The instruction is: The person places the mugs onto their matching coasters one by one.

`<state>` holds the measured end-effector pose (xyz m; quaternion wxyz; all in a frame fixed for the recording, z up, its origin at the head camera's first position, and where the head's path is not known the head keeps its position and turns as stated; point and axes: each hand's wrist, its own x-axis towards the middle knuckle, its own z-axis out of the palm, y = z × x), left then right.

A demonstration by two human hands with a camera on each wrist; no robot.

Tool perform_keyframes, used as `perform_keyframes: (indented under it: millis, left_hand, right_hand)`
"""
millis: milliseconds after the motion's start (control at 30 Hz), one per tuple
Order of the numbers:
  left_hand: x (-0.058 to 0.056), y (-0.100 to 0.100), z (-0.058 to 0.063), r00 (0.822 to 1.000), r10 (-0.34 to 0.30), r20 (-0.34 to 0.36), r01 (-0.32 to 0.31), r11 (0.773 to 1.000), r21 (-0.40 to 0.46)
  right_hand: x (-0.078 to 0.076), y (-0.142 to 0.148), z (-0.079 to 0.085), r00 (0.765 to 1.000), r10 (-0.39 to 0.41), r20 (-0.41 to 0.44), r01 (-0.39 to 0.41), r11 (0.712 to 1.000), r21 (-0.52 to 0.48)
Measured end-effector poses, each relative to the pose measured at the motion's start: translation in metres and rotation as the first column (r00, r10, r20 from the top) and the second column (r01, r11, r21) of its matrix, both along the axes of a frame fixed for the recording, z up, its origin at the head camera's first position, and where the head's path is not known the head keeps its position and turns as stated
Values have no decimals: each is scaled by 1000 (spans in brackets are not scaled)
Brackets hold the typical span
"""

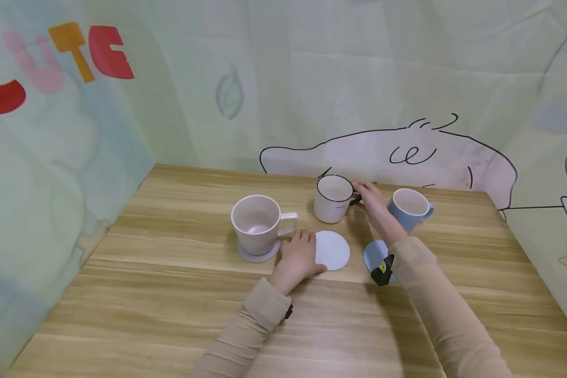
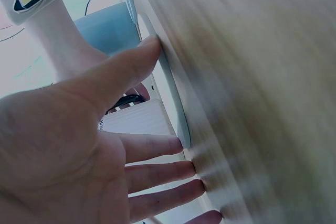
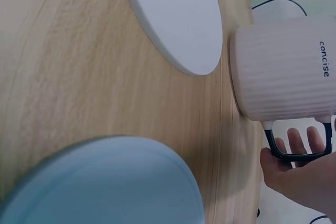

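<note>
My right hand (image 1: 372, 200) holds the black handle of a white, black-rimmed mug (image 1: 329, 209); in the right wrist view the mug (image 3: 289, 69) has ribbed sides and reads "concise". The mug stands behind a round white coaster (image 1: 333, 251). My left hand (image 1: 300, 257) rests at the coaster's left side, its fingers spread. In the left wrist view, thumb and index finger touch the edge of the white coaster (image 2: 170, 93), and the other fingertips reach the tabletop.
A pinkish-white mug (image 1: 256, 223) stands on a mauve coaster (image 1: 259, 257) to the left. At the right is a blue mug (image 1: 406, 212) with a white inside; a blue coaster (image 1: 373, 254) lies in front of it, partly hidden by the right wrist. Printed cloth (image 1: 283, 89) hangs behind the wooden table (image 1: 160, 299).
</note>
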<state>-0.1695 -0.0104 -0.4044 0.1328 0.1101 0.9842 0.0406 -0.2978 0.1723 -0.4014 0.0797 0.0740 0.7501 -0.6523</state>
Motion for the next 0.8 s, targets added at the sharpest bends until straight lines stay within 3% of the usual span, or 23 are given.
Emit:
perform_keyframes:
  millis: [467, 800]
  left_hand:
    - [0, 0, -1, 1000, -4, -10, 4, 1000, -4]
    - [0, -1, -1, 1000, -2, -6, 2, 1000, -13]
  right_hand:
    - [-3, -2, -5, 998, -57, 39, 60, 995, -84]
    - [-3, -1, -11, 997, -72, -12, 71, 991, -112]
